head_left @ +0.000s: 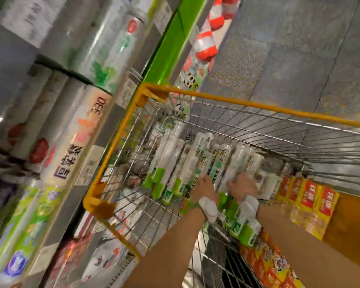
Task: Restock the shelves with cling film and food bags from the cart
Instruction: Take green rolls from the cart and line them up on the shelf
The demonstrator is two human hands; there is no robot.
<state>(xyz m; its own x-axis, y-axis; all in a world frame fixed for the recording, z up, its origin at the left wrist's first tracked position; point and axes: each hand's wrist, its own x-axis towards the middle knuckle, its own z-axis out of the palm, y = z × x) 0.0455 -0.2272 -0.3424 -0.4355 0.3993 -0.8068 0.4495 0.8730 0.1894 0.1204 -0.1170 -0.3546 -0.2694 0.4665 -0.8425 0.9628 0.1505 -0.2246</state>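
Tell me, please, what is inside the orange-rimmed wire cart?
The cart holds long green-and-white rolls lying side by side, with red-and-yellow boxes to their right. The left hand and right hand cover some rolls; whatever lies beneath the pile is hidden.

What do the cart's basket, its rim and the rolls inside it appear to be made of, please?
Cart basket: bare metal wire, going by the thin silvery grid with glints. Rim: orange, matte, probably plastic or coated metal; blur leaves it open. Rolls: likely plastic film in glossy printed wrappers, judging by their sheen.
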